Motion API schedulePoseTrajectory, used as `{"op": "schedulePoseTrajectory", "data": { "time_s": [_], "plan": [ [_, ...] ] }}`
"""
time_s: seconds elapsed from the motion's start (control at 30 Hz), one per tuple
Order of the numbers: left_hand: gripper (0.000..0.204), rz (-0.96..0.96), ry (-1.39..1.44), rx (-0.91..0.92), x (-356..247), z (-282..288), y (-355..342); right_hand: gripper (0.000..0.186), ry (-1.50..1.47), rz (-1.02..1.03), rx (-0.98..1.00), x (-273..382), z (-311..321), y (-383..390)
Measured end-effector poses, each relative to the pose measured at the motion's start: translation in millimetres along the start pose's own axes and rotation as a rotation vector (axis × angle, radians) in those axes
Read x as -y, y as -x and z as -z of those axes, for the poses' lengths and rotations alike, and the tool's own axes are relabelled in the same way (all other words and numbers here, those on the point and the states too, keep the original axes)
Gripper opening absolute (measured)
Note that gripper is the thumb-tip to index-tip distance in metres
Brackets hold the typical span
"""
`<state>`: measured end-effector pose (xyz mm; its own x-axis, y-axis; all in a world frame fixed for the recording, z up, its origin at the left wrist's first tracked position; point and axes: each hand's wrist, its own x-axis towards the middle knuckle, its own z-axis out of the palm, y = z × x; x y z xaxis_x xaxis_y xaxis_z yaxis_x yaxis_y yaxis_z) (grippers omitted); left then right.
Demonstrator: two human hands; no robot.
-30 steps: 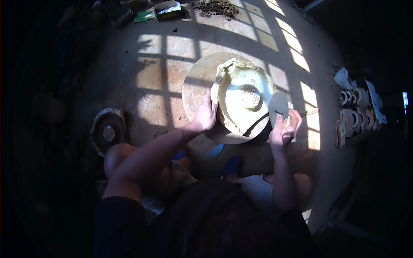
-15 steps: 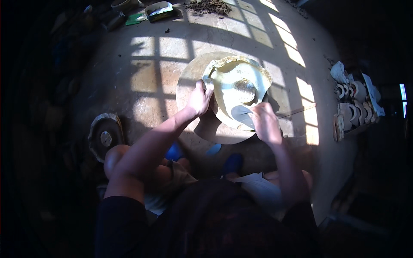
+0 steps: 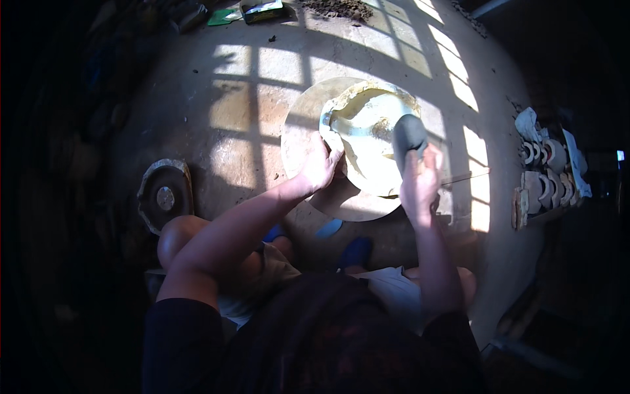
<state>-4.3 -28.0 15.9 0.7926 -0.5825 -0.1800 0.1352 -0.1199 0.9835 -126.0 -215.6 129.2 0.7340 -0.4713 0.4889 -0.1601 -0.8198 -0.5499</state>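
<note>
A pale plaster mould [image 3: 354, 167] with a rough, chipped rim and a hollow inside lies on a round board [image 3: 298, 115] on the floor. At the mould's left rim, my left hand [image 3: 319, 167] is closed, thumb over the edge. My right hand [image 3: 421, 180] grips a thin, grey oval scraper [image 3: 408, 134], raised upright over the right part of the mould. The scraper is slightly blurred and hides some of the hollow behind it. Whether it touches the mould I cannot tell.
Left of my knee lies another mould [image 3: 186, 190] with a dark lining. A blue oval piece [image 3: 329, 228] is near my feet. Curved mould pieces [image 3: 548, 187] stand stacked at the right. Far off are a box [image 3: 262, 9] and a heap of dark lumps [image 3: 338, 8].
My right hand has lifted the scraper from the mould's near inside edge, up and to the right, turning it upright. My left hand stays on the rim. The whole view has shifted slightly.
</note>
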Motion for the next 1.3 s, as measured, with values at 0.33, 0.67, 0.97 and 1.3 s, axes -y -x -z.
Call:
{"op": "schedulePoseTrajectory", "data": {
  "time_s": [0.33,0.67,0.97,1.3],
  "plan": [
    [0.052,0.027,0.151,-0.029,-9,-8,19,0.025,0.016,0.030,0.187,21,-18,-16],
    [0.026,-0.179,0.224,-0.036,11,3,-7,0.020,0.084,-0.008,-0.142,-6,58,3],
    [0.081,-0.047,-0.428,-0.350,-1,4,8,0.025,0.086,0.129,-0.044,-2,86,-2],
    [0.071,-0.076,-0.389,-0.228,-7,-2,19,0.039,0.449,0.425,0.436,-36,93,-35]
  ]
}}
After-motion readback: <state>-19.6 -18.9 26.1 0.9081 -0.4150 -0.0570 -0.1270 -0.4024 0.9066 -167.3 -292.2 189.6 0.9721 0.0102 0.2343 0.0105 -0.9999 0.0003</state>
